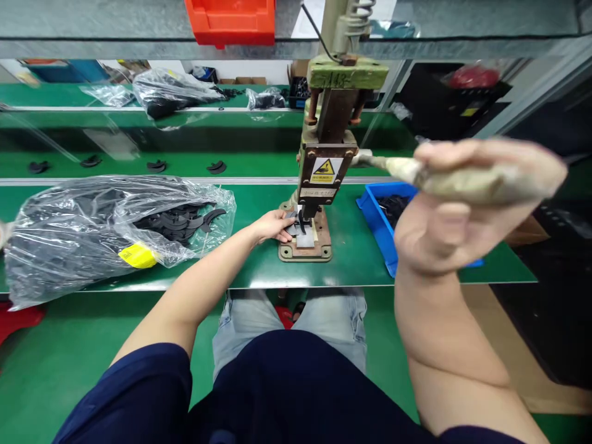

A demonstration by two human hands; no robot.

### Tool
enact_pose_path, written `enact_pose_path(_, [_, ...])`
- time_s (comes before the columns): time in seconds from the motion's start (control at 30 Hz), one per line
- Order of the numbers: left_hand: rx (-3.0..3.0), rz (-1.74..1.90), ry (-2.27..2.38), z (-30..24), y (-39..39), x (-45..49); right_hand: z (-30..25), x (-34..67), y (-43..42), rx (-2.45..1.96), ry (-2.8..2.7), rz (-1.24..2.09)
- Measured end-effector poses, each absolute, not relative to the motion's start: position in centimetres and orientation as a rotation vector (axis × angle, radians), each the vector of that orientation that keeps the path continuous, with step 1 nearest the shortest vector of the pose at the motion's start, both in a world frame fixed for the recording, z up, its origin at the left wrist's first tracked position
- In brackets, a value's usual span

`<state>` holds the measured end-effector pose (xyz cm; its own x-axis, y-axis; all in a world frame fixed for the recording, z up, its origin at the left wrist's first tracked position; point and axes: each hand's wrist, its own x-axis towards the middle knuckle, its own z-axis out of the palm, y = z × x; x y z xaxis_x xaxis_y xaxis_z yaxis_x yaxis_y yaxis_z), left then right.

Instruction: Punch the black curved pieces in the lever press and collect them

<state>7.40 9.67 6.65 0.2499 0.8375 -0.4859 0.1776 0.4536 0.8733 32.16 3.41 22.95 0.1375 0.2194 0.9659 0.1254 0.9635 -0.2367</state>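
Observation:
A hand press [324, 166] stands on the green bench [259, 271] in front of me. My left hand [272, 225] reaches to its base plate [306, 245] and pinches a small black curved part [296, 223] under the ram. My right hand [467, 203] is raised at the right, wrapped around the cloth-wrapped press lever [407, 168], which runs from the press head to my fist.
A clear plastic bag [102, 228] of black curved parts lies at the left with a yellow label. A blue bin [383, 225] holding black parts sits right of the press. More bags and loose parts lie on the rear belt [185, 163]. An orange bin [231, 21] sits overhead.

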Motion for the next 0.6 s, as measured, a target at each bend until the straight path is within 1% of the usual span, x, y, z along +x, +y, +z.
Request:
enact_pose_path(0.07, [1.028, 0.647, 1.233, 7.2, 8.6, 6.7, 23.7, 32.7, 4.4, -0.376, -1.441, 0.117])
enact_pose_path(0.13, [1.049, 0.726, 1.202, 8.0, 7.1, 5.8, 21.9, 33.1, 4.8, -0.536, -1.395, 0.171])
enact_pose_path(0.2, [1.112, 0.765, 1.159, 8.9, 5.2, 4.9, 18.0, 32.8, 4.3, -0.715, -1.389, 0.262])
enact_pose_path(0.3, [1.202, 0.784, 1.091, 10.4, 2.4, 4.2, 11.4, 30.9, 2.3, -0.819, -1.622, 0.555])
enact_pose_path(0.4, [1.237, 0.8, 1.036, 11.7, 0.3, 4.6, 7.2, 28.2, 0.2, -0.855, -1.751, 0.776])
enact_pose_path(0.47, [1.254, 0.792, 1.015, 12.3, -0.6, 5.1, 6.0, 26.9, -0.6, -0.874, -1.738, 0.826])
enact_pose_path(0.6, [1.272, 0.772, 1.023, 13.1, -1.7, 5.8, 5.5, 25.9, -1.1, -0.9, -1.662, 0.799])
